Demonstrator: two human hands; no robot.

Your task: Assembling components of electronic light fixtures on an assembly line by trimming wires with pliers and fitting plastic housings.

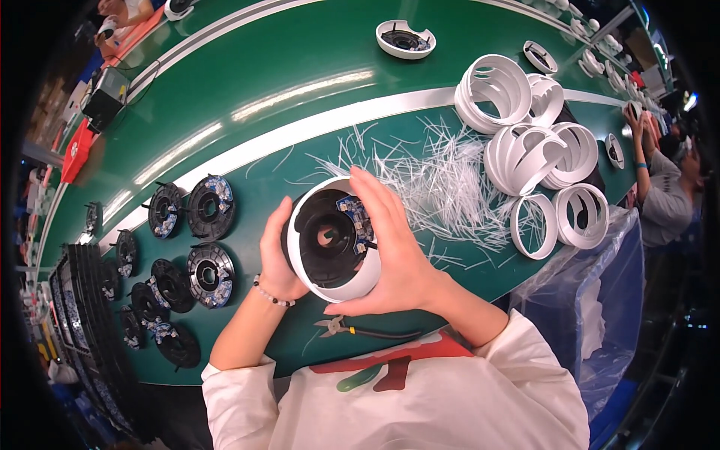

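Observation:
Between my two hands is a white ring-shaped housing (352, 289), tilted so its opening faces me. Inside it sits a black round plate (311, 225) with a central hole and a small blue circuit board (351, 210). My left hand (276, 255), a beaded bracelet at its wrist, is closed round the left side of the housing. On the other side my right hand (397, 259) grips it, fingers over the far rim and thumb under the near edge. Side cutters (335, 325) with yellow and black handles lie on the green table just below the housing.
Several black round plates with circuit boards (211, 208) lie at left, beside a black rack (82, 322). White plastic strips (450, 187) are heaped beyond my right hand. White rings (495, 94) are stacked right, above a plastic-lined blue bin (577, 292). Another person (671, 180) works far right.

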